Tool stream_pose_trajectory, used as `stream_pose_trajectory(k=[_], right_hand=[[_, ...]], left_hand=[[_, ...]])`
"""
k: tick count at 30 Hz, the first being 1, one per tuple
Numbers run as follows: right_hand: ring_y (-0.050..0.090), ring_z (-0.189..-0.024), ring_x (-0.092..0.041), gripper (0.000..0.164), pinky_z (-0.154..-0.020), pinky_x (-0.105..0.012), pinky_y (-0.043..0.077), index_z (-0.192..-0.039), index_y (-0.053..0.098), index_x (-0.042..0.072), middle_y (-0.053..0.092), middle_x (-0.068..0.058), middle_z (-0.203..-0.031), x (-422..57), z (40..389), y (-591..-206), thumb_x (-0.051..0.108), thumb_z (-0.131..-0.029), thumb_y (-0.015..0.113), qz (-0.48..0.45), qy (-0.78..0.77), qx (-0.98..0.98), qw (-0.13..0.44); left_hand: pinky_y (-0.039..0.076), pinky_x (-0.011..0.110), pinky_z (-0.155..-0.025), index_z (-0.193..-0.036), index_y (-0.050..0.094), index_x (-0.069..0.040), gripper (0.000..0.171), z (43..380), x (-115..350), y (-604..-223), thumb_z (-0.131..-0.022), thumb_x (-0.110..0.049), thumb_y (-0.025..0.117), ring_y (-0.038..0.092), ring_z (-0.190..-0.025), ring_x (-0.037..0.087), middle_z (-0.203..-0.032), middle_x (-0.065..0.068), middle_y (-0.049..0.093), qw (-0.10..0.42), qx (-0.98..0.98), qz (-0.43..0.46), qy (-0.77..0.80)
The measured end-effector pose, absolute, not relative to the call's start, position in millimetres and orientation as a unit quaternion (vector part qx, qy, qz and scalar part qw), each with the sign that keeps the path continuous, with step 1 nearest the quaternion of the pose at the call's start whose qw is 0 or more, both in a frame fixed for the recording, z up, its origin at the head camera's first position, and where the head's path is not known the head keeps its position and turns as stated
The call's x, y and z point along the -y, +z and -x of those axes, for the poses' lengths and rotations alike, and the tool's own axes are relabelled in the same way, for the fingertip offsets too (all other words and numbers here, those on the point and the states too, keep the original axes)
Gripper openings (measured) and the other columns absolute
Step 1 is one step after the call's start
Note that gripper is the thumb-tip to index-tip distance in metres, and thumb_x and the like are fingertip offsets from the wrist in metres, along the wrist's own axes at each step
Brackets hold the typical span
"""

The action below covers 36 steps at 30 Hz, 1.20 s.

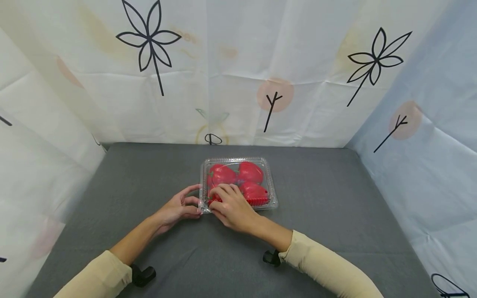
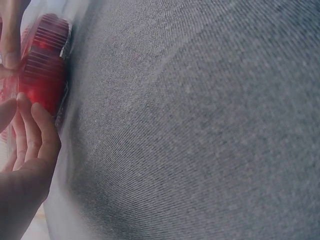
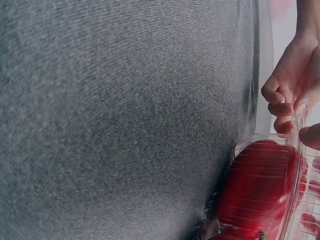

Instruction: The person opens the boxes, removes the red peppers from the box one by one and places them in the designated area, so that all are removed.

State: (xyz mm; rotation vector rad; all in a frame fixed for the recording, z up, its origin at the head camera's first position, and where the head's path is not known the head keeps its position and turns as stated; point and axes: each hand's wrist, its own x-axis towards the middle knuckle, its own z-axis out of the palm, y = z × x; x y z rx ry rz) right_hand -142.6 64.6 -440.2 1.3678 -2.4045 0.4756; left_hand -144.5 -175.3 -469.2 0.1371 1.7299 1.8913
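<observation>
A clear plastic clamshell box (image 1: 273, 188) lies on the grey cloth, holding several red bell peppers (image 1: 251, 172) with green stems. My left hand (image 1: 178, 210) is at its left side; in the right wrist view, that hand's thumb and curled fingers (image 3: 281, 109) pinch the rim at the corner. My right hand (image 1: 234, 210) reaches over the front left part of the lid, fingers bent and thumb at the rim beside the left hand. It covers part of one pepper. Ridged side walls of the box (image 2: 47, 62) show in the left wrist view.
Grey cloth (image 1: 328, 198) covers the table around the box. White printed curtains (image 1: 238, 49) hang behind the table and along both sides. A black wrist strap (image 1: 143, 276) shows at the left sleeve, another strap (image 1: 271, 258) at the right sleeve.
</observation>
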Motion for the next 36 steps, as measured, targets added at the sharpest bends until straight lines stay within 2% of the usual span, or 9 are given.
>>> stream_pose_trajectory(k=[10, 15, 26, 32, 36], right_hand=[[0.051, -0.111, -0.021, 0.006, -0.099, -0.042, 0.042, -0.091, 0.07, 0.015, 0.059, -0.004, -0.114, -61.8, 140.8, -442.9, 0.018, -0.087, 0.075, -0.48, 0.154, 0.845, 0.18], [0.051, -0.11, -0.022, 0.01, -0.097, -0.042, 0.043, -0.091, 0.067, 0.015, 0.058, -0.004, -0.113, -59.9, 140.1, -441.1, 0.019, -0.086, 0.076, -0.475, 0.157, 0.843, 0.197], [0.052, -0.111, -0.022, 0.011, -0.098, -0.042, 0.043, -0.091, 0.069, 0.016, 0.06, -0.004, -0.113, -61.3, 140.1, -442.2, 0.021, -0.086, 0.077, -0.48, 0.147, 0.839, 0.209], [0.052, -0.111, -0.022, 0.013, -0.099, -0.041, 0.043, -0.094, 0.07, 0.015, 0.06, -0.006, -0.114, -63.5, 140.6, -441.4, 0.02, -0.085, 0.078, -0.492, 0.156, 0.831, 0.207], [0.054, -0.111, -0.022, 0.024, -0.098, -0.04, 0.046, -0.104, 0.069, 0.014, 0.061, -0.006, -0.116, -67.6, 141.5, -441.0, 0.019, -0.083, 0.08, -0.507, 0.134, 0.823, 0.217]], left_hand=[[0.056, 0.034, -0.082, -0.154, 0.022, -0.012, 0.082, 144.4, 170.8, -468.9, -0.087, 0.003, 0.066, 0.065, -0.085, 0.016, -0.1, 0.005, 0.064, 0.274, -0.655, -0.037, 0.703], [0.056, 0.033, -0.081, -0.154, 0.023, -0.012, 0.08, 145.1, 169.8, -469.6, -0.088, 0.004, 0.065, 0.065, -0.084, 0.016, -0.095, 0.004, 0.064, 0.266, -0.659, -0.035, 0.702], [0.055, 0.033, -0.081, -0.155, 0.024, -0.013, 0.077, 146.5, 171.9, -467.5, -0.091, -0.003, 0.067, 0.065, -0.086, 0.017, -0.095, 0.003, 0.067, 0.274, -0.67, -0.021, 0.689], [0.056, 0.034, -0.082, -0.154, 0.026, -0.011, 0.073, 146.4, 173.0, -466.8, -0.094, -0.01, 0.067, 0.065, -0.089, 0.018, -0.096, 0.002, 0.067, 0.275, -0.672, -0.009, 0.688], [0.057, 0.034, -0.081, -0.153, 0.028, -0.01, 0.073, 146.2, 172.0, -466.1, -0.093, -0.009, 0.069, 0.065, -0.086, 0.018, -0.095, 0.002, 0.066, 0.269, -0.673, -0.012, 0.689]])
